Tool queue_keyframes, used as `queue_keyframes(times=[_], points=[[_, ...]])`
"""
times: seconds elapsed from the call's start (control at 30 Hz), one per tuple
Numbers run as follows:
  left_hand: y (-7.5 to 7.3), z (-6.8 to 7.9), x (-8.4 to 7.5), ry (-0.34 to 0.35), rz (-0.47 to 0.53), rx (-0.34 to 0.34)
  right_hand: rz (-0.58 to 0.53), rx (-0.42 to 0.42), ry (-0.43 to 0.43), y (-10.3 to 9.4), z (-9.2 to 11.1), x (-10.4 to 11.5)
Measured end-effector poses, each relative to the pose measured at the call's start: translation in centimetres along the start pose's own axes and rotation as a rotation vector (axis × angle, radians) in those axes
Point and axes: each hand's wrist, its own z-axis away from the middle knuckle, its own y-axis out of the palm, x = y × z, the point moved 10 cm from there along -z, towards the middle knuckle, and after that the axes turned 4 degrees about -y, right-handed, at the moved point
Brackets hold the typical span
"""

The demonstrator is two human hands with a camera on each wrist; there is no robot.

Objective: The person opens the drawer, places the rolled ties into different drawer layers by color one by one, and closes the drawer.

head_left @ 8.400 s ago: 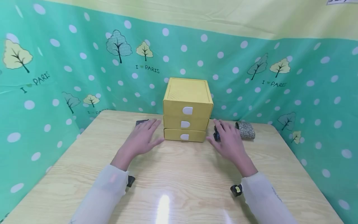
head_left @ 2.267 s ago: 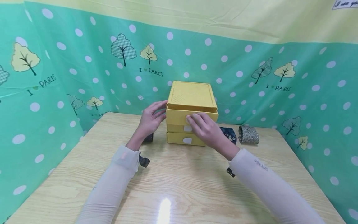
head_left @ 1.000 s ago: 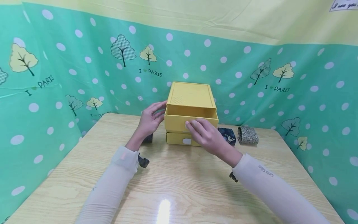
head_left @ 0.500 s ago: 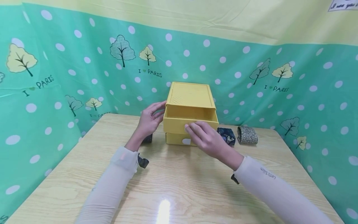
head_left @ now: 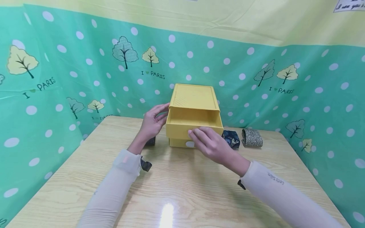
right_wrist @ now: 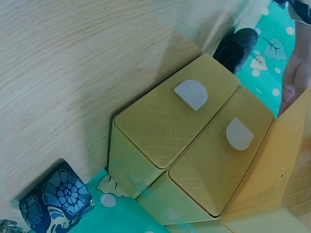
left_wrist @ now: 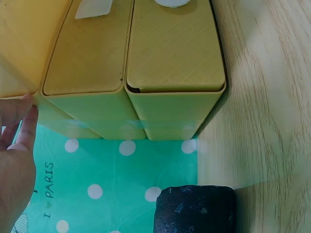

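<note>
Head view: our right hand [head_left: 209,143], fingers curled, pinches the yellow plastic top drawer [head_left: 178,130] jutting from the boxy yellow cabinet [head_left: 194,96]; our left hand [head_left: 151,125], fingers slightly spread, touches the cabinet's side. We'd best brace there and pull level.

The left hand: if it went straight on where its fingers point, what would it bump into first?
The left hand would likely meet the side of the yellow drawer unit; it seems to touch there, though depth is unclear.
</note>
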Motion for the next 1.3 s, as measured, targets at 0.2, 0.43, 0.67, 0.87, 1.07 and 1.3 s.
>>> queue_keyframes(times=[0.2,0.43,0.67,0.87,1.07,1.3], points=[[0.0,0.0,-0.1,0.007,-0.021,0.002,0.02,-0.029,-0.018,-0.4,0.0,0.3],[0.1,0.0,0.1,0.0,-0.024,0.003,0.017,-0.051,-0.016,-0.9,-0.1,0.5],[0.1,0.0,0.1,0.009,-0.013,0.007,0.012,-0.085,-0.022,-1.5,-0.4,1.1],[0.1,0.0,0.0,0.009,-0.012,0.003,0.014,-0.08,-0.028,-1.8,-0.5,1.4],[0.1,-0.1,-0.1,0.009,-0.014,0.008,0.013,-0.073,-0.033,-2.0,-0.4,1.5],[0.0,0.1,-0.2,0.016,-0.027,0.004,0.01,-0.072,-0.051,-2.3,-0.4,1.9]])
